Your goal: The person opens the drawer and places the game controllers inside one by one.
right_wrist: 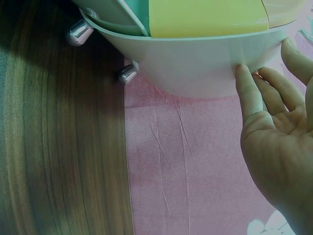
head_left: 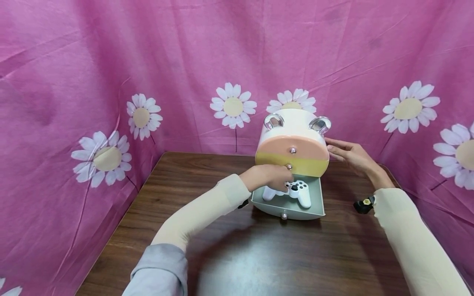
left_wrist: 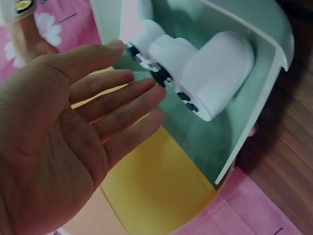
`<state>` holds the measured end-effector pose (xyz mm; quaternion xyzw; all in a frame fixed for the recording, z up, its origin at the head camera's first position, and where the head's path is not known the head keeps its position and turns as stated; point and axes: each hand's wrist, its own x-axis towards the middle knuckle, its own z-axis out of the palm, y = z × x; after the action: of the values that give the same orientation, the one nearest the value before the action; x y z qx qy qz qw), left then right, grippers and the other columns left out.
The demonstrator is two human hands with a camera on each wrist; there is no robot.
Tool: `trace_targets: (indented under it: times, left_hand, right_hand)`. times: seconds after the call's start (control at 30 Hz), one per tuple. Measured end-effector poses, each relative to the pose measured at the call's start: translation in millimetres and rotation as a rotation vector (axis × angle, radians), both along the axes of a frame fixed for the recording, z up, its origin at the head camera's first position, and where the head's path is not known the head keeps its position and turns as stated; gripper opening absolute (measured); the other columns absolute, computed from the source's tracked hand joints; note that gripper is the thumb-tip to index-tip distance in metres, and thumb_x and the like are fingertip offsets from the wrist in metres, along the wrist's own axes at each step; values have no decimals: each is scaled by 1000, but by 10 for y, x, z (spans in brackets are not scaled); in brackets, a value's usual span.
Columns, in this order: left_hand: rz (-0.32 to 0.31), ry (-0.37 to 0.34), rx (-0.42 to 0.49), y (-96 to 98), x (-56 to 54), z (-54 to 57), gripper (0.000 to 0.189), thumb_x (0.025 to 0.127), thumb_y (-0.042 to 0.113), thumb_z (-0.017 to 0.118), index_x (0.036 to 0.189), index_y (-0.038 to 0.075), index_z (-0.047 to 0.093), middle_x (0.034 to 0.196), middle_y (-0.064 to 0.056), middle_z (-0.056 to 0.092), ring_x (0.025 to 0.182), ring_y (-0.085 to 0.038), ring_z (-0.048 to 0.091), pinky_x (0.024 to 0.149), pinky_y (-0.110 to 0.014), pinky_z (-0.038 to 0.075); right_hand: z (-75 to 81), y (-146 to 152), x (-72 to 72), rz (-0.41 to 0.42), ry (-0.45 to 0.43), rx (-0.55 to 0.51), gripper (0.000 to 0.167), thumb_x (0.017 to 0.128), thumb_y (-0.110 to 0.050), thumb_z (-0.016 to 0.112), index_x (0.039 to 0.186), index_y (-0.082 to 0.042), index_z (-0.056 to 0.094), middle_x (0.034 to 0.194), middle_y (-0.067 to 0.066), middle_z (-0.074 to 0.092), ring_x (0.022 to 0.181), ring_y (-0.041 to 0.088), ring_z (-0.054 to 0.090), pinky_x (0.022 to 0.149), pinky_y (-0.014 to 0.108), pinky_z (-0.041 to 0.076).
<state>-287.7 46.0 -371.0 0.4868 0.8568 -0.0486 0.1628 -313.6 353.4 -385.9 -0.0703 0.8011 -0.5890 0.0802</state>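
A small white drawer box (head_left: 294, 122) with silver ears (head_left: 320, 124) stands on the table. Its peach (head_left: 274, 144) and yellow (head_left: 311, 166) drawers are closed, while the green bottom drawer (head_left: 317, 205) is pulled out. Inside that drawer lies a white game controller (head_left: 304, 196) with black buttons. My left hand (head_left: 272, 177) hovers over the drawer, its fingers loosely extended at the controller (left_wrist: 220, 73); whether they touch it is unclear. On the box's right side wall (right_wrist: 195, 66) rest the fingertips of my right hand (head_left: 352, 157), with the fingers nearly straight.
The brown wooden table (head_left: 237, 263) extends in front of the box and to both sides. Pink cloth (head_left: 192, 61) printed with daisies hangs behind and around it. Silver feet (right_wrist: 128, 73) show beneath the box.
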Motion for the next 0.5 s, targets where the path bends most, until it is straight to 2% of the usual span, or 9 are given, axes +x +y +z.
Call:
trace_targets:
  times: [0.17,0.3,0.4,0.5]
  left_hand:
    - [-4,7,122,-119,48,64,15,104,25,67,101,11,71,82,5,51,77,-8,49,69,-24,39]
    - [21,44,220,-210,122,115,13,105,25,67,101,15,74,87,7,64,81,-5,57,73,-23,46]
    - [40,87,290,-277,199,137,14,105,25,65,105,19,77,94,9,71,84,-2,62,78,-22,52]
    - [69,130,361,-337,295,149,14,105,23,64,102,20,78,89,10,70,79,-2,60,74,-22,51]
  right_hand:
    - [-4,5,9,-1,2,0,71,107,-36,64,164,-5,36,160,1,48,112,-16,65,100,16,53]
    - [-7,2,14,-3,1,-10,71,107,-35,64,164,-5,36,162,4,45,112,-16,65,101,17,53]
    - [-14,0,15,-3,4,-11,71,107,-35,64,164,-5,36,161,0,47,113,-16,65,102,18,53]
    - [-24,-7,14,-5,9,-19,70,107,-34,64,163,-4,37,156,-9,54,113,-16,65,103,19,53]
